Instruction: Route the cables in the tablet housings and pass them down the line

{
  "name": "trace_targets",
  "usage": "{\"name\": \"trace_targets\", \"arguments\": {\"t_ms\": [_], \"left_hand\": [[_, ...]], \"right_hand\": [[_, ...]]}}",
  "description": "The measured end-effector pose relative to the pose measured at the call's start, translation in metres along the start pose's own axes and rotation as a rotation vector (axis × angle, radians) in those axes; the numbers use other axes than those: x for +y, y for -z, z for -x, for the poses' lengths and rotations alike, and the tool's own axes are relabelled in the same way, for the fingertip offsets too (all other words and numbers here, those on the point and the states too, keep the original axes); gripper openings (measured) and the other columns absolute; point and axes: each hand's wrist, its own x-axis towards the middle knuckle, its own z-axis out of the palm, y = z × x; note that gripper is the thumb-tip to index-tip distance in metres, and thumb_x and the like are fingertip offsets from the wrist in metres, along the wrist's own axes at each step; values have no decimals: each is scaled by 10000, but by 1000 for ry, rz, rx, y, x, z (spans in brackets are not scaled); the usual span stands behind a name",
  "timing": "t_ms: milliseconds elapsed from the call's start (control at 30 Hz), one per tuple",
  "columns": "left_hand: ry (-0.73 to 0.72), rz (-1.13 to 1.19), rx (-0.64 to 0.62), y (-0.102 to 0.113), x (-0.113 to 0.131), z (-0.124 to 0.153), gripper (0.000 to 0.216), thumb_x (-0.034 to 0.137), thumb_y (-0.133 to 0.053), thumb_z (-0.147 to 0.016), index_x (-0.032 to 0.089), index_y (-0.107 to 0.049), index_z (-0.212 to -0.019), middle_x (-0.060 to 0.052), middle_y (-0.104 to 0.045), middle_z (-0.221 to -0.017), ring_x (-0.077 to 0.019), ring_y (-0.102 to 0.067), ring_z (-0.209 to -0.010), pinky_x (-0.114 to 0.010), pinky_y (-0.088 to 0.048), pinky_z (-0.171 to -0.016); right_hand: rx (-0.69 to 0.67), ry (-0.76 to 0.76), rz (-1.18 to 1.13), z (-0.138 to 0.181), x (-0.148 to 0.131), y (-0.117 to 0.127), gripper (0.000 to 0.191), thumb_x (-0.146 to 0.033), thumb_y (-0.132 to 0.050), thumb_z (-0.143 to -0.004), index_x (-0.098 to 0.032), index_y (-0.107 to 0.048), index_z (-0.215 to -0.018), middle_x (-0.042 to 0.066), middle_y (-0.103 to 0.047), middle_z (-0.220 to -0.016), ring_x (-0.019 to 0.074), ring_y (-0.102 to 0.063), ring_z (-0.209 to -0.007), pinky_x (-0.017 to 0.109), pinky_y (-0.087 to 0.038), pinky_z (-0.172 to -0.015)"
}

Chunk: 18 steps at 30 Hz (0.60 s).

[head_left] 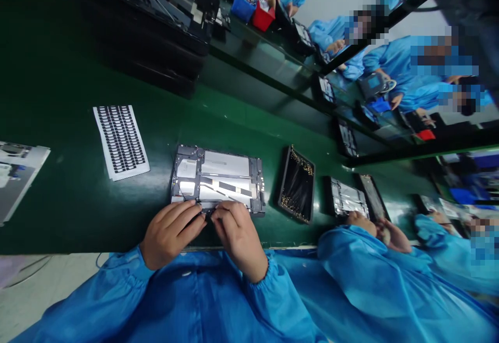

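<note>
An opened tablet (226, 163) lies on the green bench in front of me, its silver battery cells and black ribbon strips exposed. My left hand (171, 234) is at its near edge, fingers bent and thumb and fingertips pinched together. Close beside it my right hand (239, 236) pinches at the same edge, slightly right of the left fingertips. Something small and dark shows between the two hands, too small to name. A black tray (297, 184) of thin black cables with gold-coloured ends stands right of the tablet.
A sheet of black stickers (121, 140) lies to the left, with another device panel (19, 176) at the far left edge. A black stack (148, 31) stands behind. Co-workers in blue sit at right and across; one handles another opened tablet (346, 197). A dark rail (268, 73) crosses behind.
</note>
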Motion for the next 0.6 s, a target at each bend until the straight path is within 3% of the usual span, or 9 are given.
{"name": "trace_targets", "arguments": {"t_ms": [600], "left_hand": [[56, 33, -38, -1, 3, 0, 206, 98, -656, -898, 195, -680, -1078, -76, -759, -1126, -247, -675, -1123, -403, -532, -961]], "right_hand": [[-37, 21, 91, -7, -6, 3, 130, -184, -489, -1030, -198, -618, -1029, 96, -663, -1068, 231, -569, -944, 387, -501, -830]]}}
